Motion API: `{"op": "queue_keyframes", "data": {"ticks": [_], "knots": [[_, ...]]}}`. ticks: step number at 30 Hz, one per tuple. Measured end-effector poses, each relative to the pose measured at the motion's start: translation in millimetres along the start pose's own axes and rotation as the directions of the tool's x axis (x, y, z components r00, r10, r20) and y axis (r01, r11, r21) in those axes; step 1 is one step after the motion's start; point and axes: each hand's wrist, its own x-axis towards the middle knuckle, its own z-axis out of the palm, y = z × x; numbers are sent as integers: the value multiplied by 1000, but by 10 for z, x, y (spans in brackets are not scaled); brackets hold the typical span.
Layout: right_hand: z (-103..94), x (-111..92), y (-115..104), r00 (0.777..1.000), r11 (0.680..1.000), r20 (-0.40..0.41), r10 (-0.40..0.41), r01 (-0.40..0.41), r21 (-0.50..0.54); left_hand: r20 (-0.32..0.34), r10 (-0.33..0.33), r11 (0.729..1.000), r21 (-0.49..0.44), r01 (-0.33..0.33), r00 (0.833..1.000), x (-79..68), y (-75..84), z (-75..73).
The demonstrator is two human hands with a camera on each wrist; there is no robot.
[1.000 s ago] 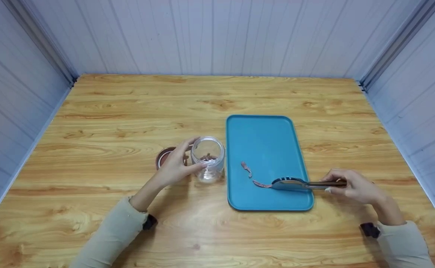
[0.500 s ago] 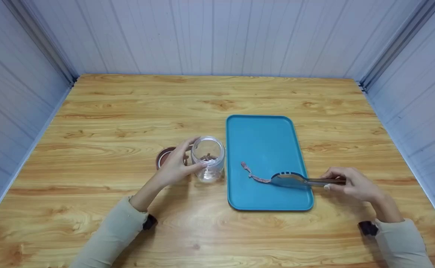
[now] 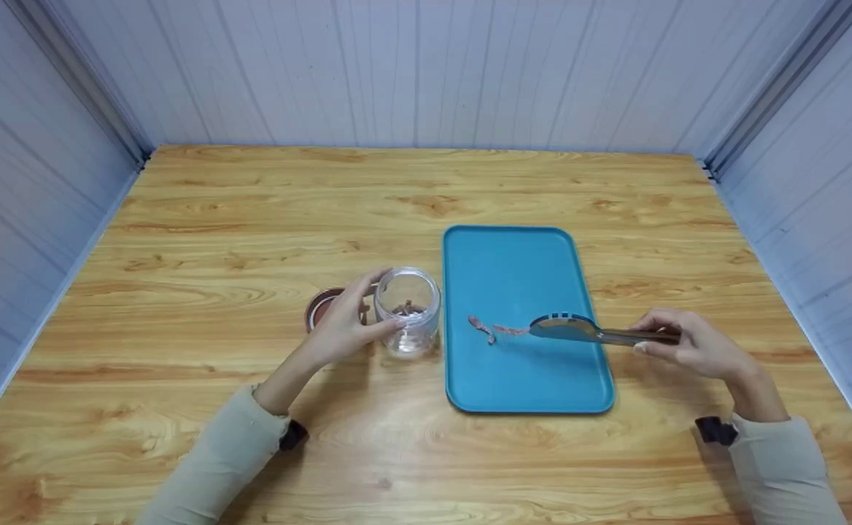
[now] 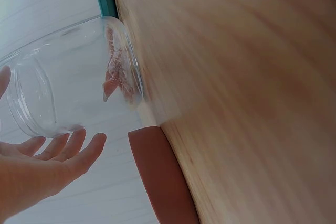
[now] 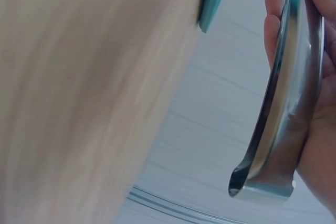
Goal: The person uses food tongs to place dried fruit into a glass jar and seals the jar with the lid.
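Observation:
My left hand (image 3: 346, 321) holds a clear jar (image 3: 410, 343) that stands upright left of the tray, thumb and fingers on either side near its mouth. Several reddish-brown dried strips (image 4: 116, 72) lie at the jar's bottom. In my right hand (image 3: 696, 348) are metal tongs (image 3: 568, 328), gripped by the handle and squeezed nearly together. Their head pinches one end of a thin reddish strip (image 3: 511, 330), raised above the blue tray (image 3: 521, 266). A second strip (image 3: 478, 324) lies on the tray near its left side. The right wrist view shows just the bent rear end of the tongs.
A reddish-brown lid (image 3: 319, 305) lies on the wooden table (image 3: 287, 219) behind the left hand, partly hidden by it. Pale panelled walls (image 3: 397, 73) rise at the back and both sides of the table.
The right hand has moved the tongs and the pinched strip away from me and up off the tray. The left hand and jar have stayed in place.

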Motion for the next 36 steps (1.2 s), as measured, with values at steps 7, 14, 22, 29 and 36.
{"op": "queue_keyframes", "data": {"ticks": [7, 14, 22, 29, 36], "knots": [[-60, 120, -118, 999, 1000, -47, 2, -3, -28, -2, 8, 1000, -9, -8, 1000, -11, 77, -7], [-122, 274, -208, 998, 998, -59, -33, 30, -58, 7, -7, 1000, -6, 7, 1000, -66, 386, -59], [-152, 456, -260, 996, 997, -41, -75, 75, -6, 10, -21, 1000, -22, 21, 1000, -70, 404, -61], [-152, 630, -261, 994, 994, -21, -109, 109, -12, 7, -8, 1000, -15, 8, 1000, -20, 119, -20], [-84, 850, -450, 989, 989, -17, -149, 149, -11, 6, 19, 1000, -14, -19, 1000, -4, 0, -10]]}}
